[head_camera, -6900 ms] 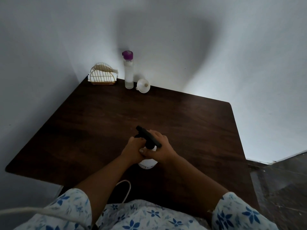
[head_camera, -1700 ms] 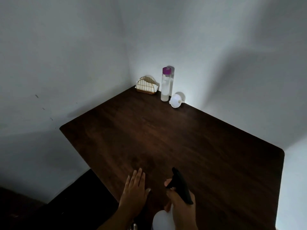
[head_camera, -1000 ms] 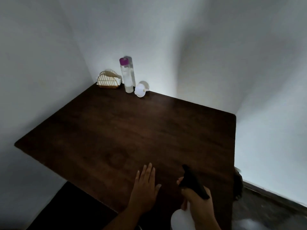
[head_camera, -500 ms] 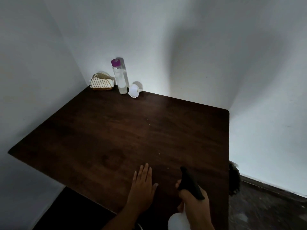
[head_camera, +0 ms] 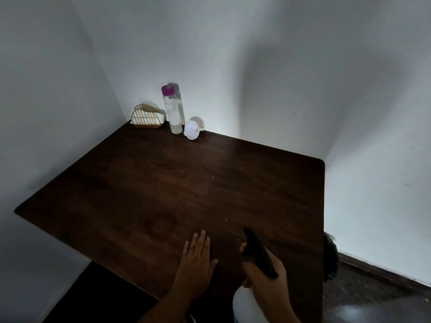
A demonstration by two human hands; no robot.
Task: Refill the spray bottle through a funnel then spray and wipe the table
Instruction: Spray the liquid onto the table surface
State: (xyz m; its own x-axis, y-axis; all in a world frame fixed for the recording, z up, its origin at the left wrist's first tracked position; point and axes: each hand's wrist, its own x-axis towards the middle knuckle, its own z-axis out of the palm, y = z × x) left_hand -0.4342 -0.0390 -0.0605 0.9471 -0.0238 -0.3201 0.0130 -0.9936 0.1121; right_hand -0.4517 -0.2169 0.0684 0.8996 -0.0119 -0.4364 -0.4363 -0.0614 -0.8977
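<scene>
My right hand [head_camera: 268, 283] grips the white spray bottle [head_camera: 246, 306] by its neck, a finger at the trigger, the black spray head [head_camera: 257, 251] pointing out over the dark wooden table [head_camera: 144, 183]. My left hand [head_camera: 197, 259] lies flat on the table near its front edge, fingers together and holding nothing. Small pale droplets [head_camera: 211, 173] dot the wood at mid-table. At the far corner lies a white funnel [head_camera: 192, 129] on its side, beside a tall clear bottle with a purple cap [head_camera: 173, 110].
A gold wire napkin holder [head_camera: 147, 118] with white napkins stands in the far left corner against the walls. White walls close in behind and to the left of the table. Dark floor shows at the right, and a dark object [head_camera: 330, 259] pokes out past the table's right edge.
Over the last second my view drifted a little; both hands stay in place. Pale droplets now show on the wood. Seven seconds ago both hands were on the spray head.
</scene>
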